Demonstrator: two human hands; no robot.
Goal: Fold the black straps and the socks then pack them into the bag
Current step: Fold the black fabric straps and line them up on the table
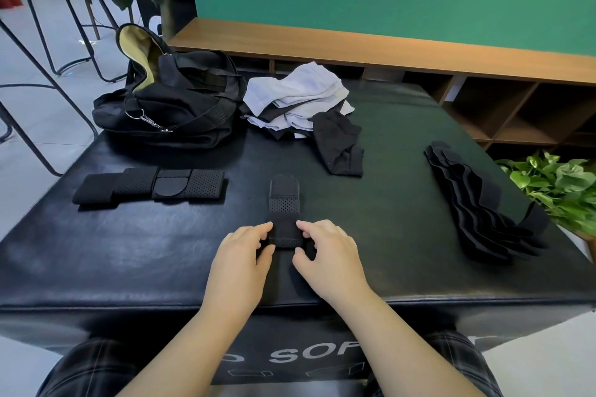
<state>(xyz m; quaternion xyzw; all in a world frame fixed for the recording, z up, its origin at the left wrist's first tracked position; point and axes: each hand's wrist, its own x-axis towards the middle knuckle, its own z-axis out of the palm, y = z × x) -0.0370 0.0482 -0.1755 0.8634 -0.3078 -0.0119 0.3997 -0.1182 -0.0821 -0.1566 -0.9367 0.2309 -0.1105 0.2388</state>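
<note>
A narrow black perforated strap with a rounded fastening tab (284, 203) lies near the front middle of the black padded leather-look block (129, 255). Its long axis runs straight away from the person, tab end pointing towards the far edge. Its near end is doubled up into a thick fold. The left hand (240, 263) and right hand (329, 259) flank that fold, each with curled fingers and thumb pinching a side of it.

To the left, well apart, a wider folded black perforated strap (151, 185) lies crosswise, long axis left to right. Behind it sits the black fabric duffel bag (167, 103), its zip flap open and showing a tan lining. Just beside the bag, at the back centre, is a loose heap of white and black socks (300, 97), with a crumpled black sock (338, 145) at its front edge, between the heap and the strap being handled. On the right, a fanned stack of black straps (477, 206) runs diagonally towards the block's right edge, near a leafy green plant (554, 184).
</note>
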